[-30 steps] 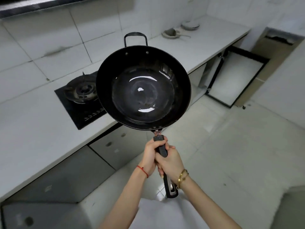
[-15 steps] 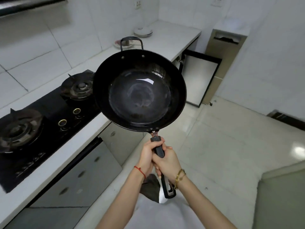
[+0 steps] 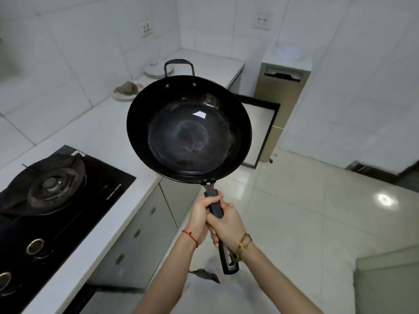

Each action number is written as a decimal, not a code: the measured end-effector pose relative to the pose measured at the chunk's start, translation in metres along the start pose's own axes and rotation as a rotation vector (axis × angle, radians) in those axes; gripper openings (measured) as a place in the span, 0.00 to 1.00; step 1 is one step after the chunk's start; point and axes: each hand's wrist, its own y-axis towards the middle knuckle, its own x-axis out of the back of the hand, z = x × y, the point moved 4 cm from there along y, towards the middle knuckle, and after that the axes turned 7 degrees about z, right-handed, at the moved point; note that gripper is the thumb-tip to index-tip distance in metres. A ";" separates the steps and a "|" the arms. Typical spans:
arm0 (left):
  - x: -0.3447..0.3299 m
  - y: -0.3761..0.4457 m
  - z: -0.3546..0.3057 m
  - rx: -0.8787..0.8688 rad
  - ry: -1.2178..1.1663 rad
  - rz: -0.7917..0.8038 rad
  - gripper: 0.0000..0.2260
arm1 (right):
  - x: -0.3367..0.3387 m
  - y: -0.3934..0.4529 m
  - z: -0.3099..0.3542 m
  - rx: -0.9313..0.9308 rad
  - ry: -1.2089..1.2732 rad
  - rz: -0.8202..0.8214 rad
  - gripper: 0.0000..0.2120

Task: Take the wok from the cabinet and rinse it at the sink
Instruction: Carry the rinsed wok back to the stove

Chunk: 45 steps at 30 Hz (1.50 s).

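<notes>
Above the edge of the white counter (image 3: 97, 123) and the floor, the black wok (image 3: 189, 129) is carried in the air with its hollow side up and a little toward the camera. Both hands hold its long handle (image 3: 215, 206): the left hand (image 3: 199, 219) grips it higher, near the bowl, and the right hand (image 3: 227, 225) is wrapped around it just below, so the fingers of the 2 hands are closed on the handle and touch each other. The wok looks empty and dry.

No sink is visible now, so I judge this step as carrying. To do it well, the person should keep both hands firm, because the bowl is heavy and far from the grip, hold the rim level, and pass clear of the counter corner and of the open cabinet door (image 3: 260, 132) ahead. The small loop handle (image 3: 179, 64) at the far side could catch something.

Compared with 0.5 s ago, the grip is the same, but the view has turned: the gas stove (image 3: 54, 189) now lies more to the lower left, only 1 burner shows fully, and the plate (image 3: 127, 90) and the white lid (image 3: 156, 69) on the counter appear nearer.
</notes>
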 end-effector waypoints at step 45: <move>0.045 0.306 -0.134 -0.399 -0.429 -0.744 0.03 | 0.035 0.386 0.115 -0.011 -0.437 0.788 0.08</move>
